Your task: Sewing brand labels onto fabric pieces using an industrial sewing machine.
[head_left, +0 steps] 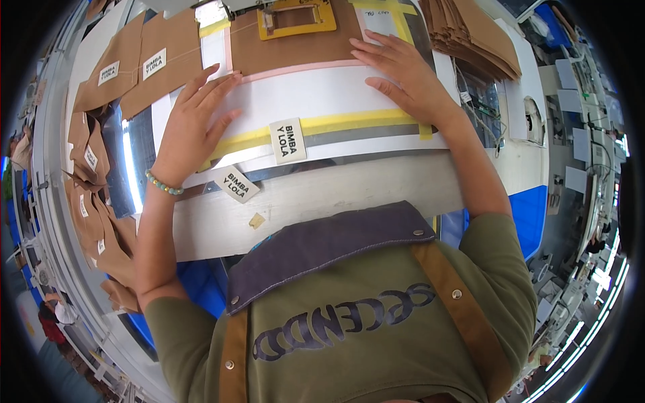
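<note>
A brown fabric panel (pixel 295 54) lies flat on a white template sheet (pixel 316 94) edged with yellow tape and pink strips. My left hand (pixel 198 121), a beaded bracelet at its wrist, is open with fingers apart near the panel's lower left corner. On the right, my right hand (pixel 406 77) is open too, its fingertips on or just over the panel's right edge. At the far side, a yellow rectangular frame (pixel 297 33) sits over the panel. A white label (pixel 287 140) with dark print lies on the sheet's near edge, and another label (pixel 236 184) lies tilted closer to me.
Brown pieces with white labels (pixel 131 70) lie at the left, with more heaped (pixel 94 195) below them. A stack of brown pieces (pixel 470 37) stands at the far right, near loose cables (pixel 480 107). A blue bin (pixel 531 218) is at the right, below the table.
</note>
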